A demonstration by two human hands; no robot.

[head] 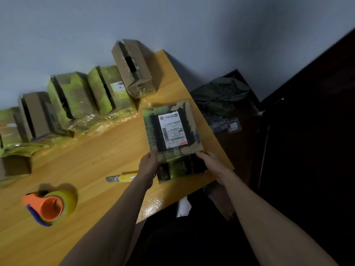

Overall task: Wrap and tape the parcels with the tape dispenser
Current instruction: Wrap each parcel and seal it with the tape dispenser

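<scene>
Near the bench's (80, 169) right edge, the left hand (148, 166) and right hand (210, 163) each pinch the labelled parcel's (172, 131) near end. Its corner overhangs; a loosened grip could tip it off. Reaching the tape dispenser (51, 205) far left means letting go.

A plain grey-blue wall (172, 22) fills the upper part of the view, unevenly lit — paler toward the left, shading into a soft dark patch at the upper right. Against it stands a wooden table (80, 162) with a warm orange-yellow top, glossy enough to catch small glints near its front edge. To the right rises a tall piece of very dark brown furniture (311, 131), almost black in the dim light. The floor below the table's near corner is lost in shadow.
</scene>
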